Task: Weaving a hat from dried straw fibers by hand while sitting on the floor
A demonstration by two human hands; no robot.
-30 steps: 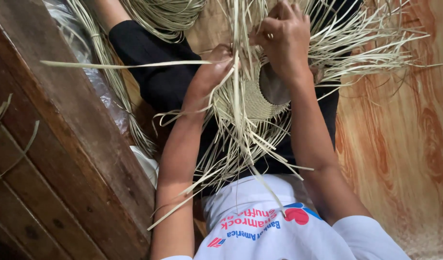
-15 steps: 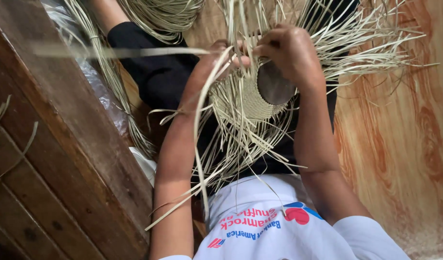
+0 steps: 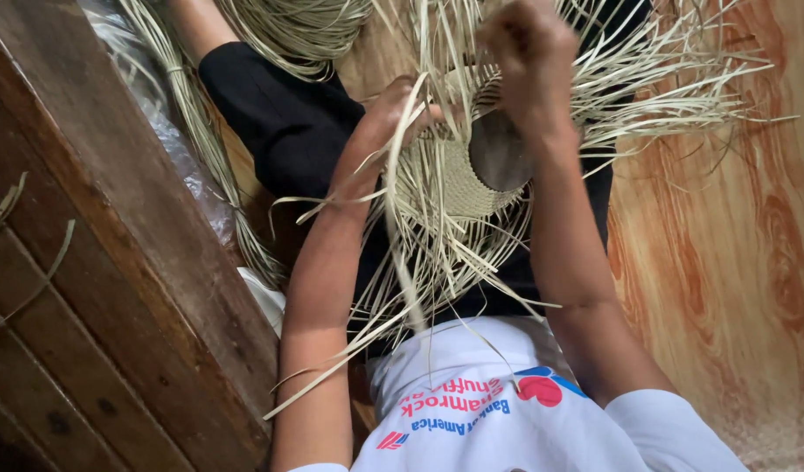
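A partly woven pale straw piece (image 3: 450, 183) sits on a dark round form (image 3: 500, 156) over my lap, with several loose strands (image 3: 673, 79) fanning out around it. My left hand (image 3: 395, 112) pinches a few strands at the weave's left edge; one long strand (image 3: 400, 253) curves down from it. My right hand (image 3: 529, 54) is closed on strands at the top of the form, just above the dark block. My fingertips are hidden among the straw.
A dark wooden plank surface (image 3: 113, 280) runs along the left. A bundle of straw (image 3: 297, 26) and a clear plastic bag (image 3: 161, 122) lie at the top left. Wood-patterned flooring (image 3: 725, 227) fills the right. Black trousers (image 3: 288, 122) cover my legs.
The long strand that stretched out to the left has been drawn in and now bends down beside my left hand. My right hand dipped, then rose again over the form.
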